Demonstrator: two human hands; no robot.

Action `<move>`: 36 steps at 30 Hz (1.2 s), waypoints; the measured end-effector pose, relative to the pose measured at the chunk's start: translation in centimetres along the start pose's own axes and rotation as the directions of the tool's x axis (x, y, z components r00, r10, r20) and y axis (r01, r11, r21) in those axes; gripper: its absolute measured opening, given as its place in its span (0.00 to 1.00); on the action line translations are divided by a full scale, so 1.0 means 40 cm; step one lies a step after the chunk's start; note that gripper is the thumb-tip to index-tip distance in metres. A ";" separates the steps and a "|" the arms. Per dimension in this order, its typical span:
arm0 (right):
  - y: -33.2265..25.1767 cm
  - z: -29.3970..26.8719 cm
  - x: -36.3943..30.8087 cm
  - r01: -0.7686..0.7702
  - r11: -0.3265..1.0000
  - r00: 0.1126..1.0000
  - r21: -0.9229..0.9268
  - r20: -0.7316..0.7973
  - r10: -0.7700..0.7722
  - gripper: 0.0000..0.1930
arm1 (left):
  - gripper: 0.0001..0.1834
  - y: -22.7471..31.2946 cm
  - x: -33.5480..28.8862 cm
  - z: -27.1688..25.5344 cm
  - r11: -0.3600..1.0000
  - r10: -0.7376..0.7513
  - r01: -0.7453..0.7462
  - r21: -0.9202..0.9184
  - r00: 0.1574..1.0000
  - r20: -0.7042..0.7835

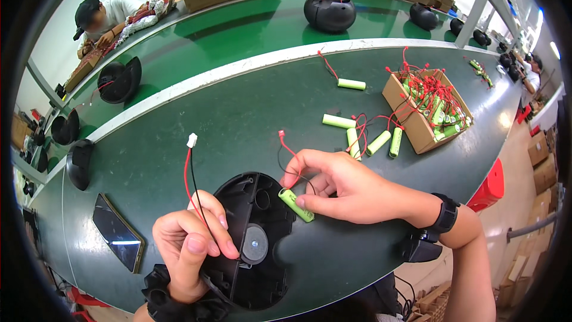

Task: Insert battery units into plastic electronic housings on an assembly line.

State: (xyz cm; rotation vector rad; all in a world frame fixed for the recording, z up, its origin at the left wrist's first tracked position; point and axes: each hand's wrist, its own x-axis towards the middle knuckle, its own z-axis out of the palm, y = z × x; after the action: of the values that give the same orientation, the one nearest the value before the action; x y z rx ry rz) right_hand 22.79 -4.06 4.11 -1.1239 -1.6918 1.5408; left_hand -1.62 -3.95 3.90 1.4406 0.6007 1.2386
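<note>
In front of me on the bench lies a round black plastic housing half (244, 194), with a grey disc-shaped speaker (254, 244) set in it. My left hand (190, 235) grips the housing at its left side, fingers bent over the inside. A red and a black wire run up past those fingers to a white plug (192, 140). Between the thumb and fingers of my right hand (357, 188) is a green battery cell (296, 204), tilted at the housing's upper right edge. Its red and black leads loop beside the fingers, and a red plug (282, 135) stands at one end.
A cardboard box (411, 125) full of wired green cells stands at right, several loose cells (378, 142) beside it. A phone (118, 232) lies at left. Beyond a white rail (226, 71), black round housings (329, 12) sit on a green belt (250, 30). A person (107, 18) works behind it.
</note>
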 end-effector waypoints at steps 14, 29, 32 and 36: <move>-0.010 -0.069 0.001 -0.073 0.694 0.995 0.717 0.001 0.105 0.16 | 0.20 0.002 0.008 0.001 0.999 -0.010 0.009 -0.039 0.999 -0.038; 0.005 -0.050 0.005 0.255 0.952 0.912 -0.170 -0.284 -0.295 0.08 | 0.20 0.001 0.009 0.000 0.999 -0.017 0.016 -0.034 1.000 -0.014; -0.002 -0.034 0.000 0.217 0.959 0.943 0.183 -0.292 -0.157 0.10 | 0.20 0.000 0.002 0.001 1.000 0.007 -0.007 0.014 1.000 0.009; 0.004 0.011 -0.008 0.089 0.725 0.988 0.683 -0.151 0.021 0.14 | 0.19 0.011 -0.012 0.015 0.997 0.051 -0.051 0.050 0.999 0.001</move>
State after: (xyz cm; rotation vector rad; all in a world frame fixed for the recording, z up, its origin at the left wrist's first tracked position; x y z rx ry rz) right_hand 22.61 -4.56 3.93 -0.7635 -0.8748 1.7865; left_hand -1.35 -4.72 4.21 1.5056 0.6024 1.2720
